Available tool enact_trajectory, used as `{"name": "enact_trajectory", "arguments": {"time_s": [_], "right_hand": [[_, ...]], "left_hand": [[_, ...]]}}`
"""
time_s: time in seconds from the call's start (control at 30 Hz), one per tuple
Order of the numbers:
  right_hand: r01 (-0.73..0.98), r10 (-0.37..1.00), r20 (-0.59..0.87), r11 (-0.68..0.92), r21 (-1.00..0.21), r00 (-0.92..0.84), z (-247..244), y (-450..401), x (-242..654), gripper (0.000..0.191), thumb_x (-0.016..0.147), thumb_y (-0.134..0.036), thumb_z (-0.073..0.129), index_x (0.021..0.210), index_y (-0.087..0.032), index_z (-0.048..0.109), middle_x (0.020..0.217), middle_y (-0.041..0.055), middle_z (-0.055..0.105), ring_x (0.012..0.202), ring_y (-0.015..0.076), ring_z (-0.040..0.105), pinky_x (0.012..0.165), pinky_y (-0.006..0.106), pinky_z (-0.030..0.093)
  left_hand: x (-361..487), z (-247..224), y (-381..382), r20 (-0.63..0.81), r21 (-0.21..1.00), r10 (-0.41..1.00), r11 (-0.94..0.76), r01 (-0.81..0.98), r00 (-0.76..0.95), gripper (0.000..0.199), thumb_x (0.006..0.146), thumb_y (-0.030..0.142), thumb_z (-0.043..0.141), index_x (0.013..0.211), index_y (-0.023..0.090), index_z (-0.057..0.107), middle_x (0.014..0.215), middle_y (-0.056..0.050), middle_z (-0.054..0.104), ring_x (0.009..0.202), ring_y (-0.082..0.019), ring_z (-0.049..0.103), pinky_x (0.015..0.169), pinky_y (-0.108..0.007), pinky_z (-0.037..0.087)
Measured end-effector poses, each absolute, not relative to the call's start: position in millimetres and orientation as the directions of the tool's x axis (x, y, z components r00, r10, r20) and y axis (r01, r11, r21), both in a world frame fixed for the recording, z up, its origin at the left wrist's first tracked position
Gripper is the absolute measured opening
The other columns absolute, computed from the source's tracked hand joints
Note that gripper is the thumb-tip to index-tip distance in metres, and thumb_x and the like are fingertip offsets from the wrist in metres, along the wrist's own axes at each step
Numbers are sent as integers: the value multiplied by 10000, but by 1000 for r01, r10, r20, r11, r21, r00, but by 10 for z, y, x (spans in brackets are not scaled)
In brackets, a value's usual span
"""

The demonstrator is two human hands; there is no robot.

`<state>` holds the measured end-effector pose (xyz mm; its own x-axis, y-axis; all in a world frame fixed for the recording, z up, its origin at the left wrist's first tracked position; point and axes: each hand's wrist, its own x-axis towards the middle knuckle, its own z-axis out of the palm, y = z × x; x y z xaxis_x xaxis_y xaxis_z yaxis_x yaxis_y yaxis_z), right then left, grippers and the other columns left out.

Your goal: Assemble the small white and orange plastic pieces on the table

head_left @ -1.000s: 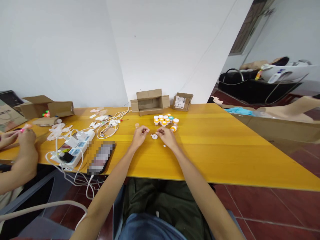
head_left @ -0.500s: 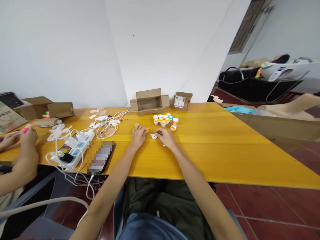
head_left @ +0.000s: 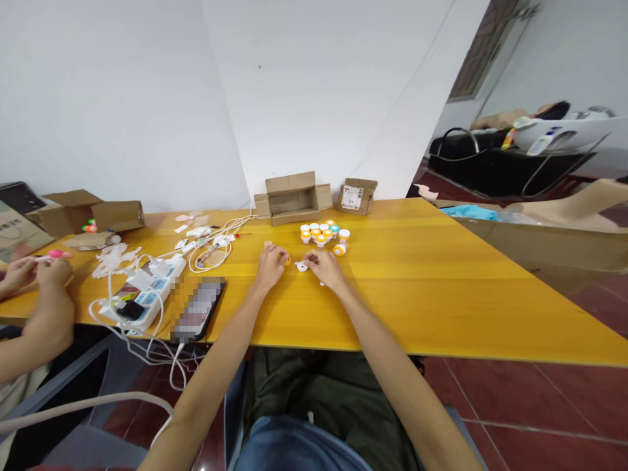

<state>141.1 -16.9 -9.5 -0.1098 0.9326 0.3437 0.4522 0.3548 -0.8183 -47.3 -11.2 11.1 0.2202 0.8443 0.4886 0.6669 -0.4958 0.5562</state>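
My left hand (head_left: 271,269) is over the table, its fingers closed on a small orange ring-shaped part (head_left: 288,260). Opposite it, my right hand (head_left: 324,267) pinches the edge of a small white round part (head_left: 301,267) with little tabs. A gap separates the two parts. Just behind my right hand stands a cluster of small white-topped pieces with orange bands (head_left: 321,233), one of them with a teal band. One such piece (head_left: 339,250) lies tipped on its side. A tiny white bit (head_left: 322,284) rests beneath my right wrist.
An open cardboard box (head_left: 293,201) and a smaller labelled box (head_left: 357,196) stand against the wall. To the left are a power strip (head_left: 156,297) with cables, a phone (head_left: 199,309) and white plastic scraps (head_left: 115,260). Another person's hands (head_left: 52,269) hold something pink at far left.
My hands stay almost in place, with the left fingers and the orange ring shifting slightly. At far left, the other person's hands have moved a little and the pink thing shows more.
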Motion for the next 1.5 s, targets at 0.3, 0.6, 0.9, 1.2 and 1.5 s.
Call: {"name": "enact_trajectory", "arguments": {"time_s": [0.3, 0.6, 0.9, 1.2, 1.5], "right_hand": [[489, 937, 339, 333, -806, -79, -15, -212, 1403, 111, 774, -137, 688, 724, -236, 703, 766, 26, 754, 755, 210, 705, 745, 332, 558], [411, 899, 428, 427, -805, -96, -6, -220, 1406, 125, 809, -147, 643, 739, -226, 711, 768, 12, 744, 752, 191, 682, 738, 302, 531], [460, 819, 480, 574, -677, -316, -20, -271, 1343, 98, 823, -166, 697, 785, -230, 760, 880, 20, 656, 874, 182, 608, 846, 326, 483], [633, 837, 423, 541, -553, -347, -88, -284, 1336, 84, 845, -215, 738, 838, -280, 791, 1127, 53, 647, 1110, 240, 547, 963, 402, 424], [657, 852, 506, 459, -598, -135, -128, -170, 1410, 182, 936, -225, 576, 874, -240, 746, 976, 55, 688, 989, 228, 603, 936, 383, 456]], "left_hand": [[-414, 145, -206, 459, 514, 827, -545, 662, 325, 132, 842, 167, 602, 757, 234, 676, 888, -52, 616, 979, -244, 560, 985, -446, 434], [-415, 149, -258, 391, 397, 842, -518, 758, 371, 135, 818, 181, 651, 759, 250, 751, 1015, -71, 629, 1117, -288, 512, 1005, -489, 403], [-458, 57, -175, 478, 356, 811, -531, 769, 338, 159, 846, 194, 637, 813, 273, 770, 974, -74, 645, 1056, -274, 517, 918, -446, 442], [-456, 77, -152, 527, 399, 791, -552, 733, 309, 173, 891, 176, 567, 881, 245, 725, 917, -59, 639, 1001, -247, 535, 916, -417, 453], [-400, 65, -282, 459, 314, 740, -652, 690, 491, 173, 867, 296, 652, 1031, 263, 696, 1089, -54, 641, 1068, -251, 530, 991, -428, 422]]}}
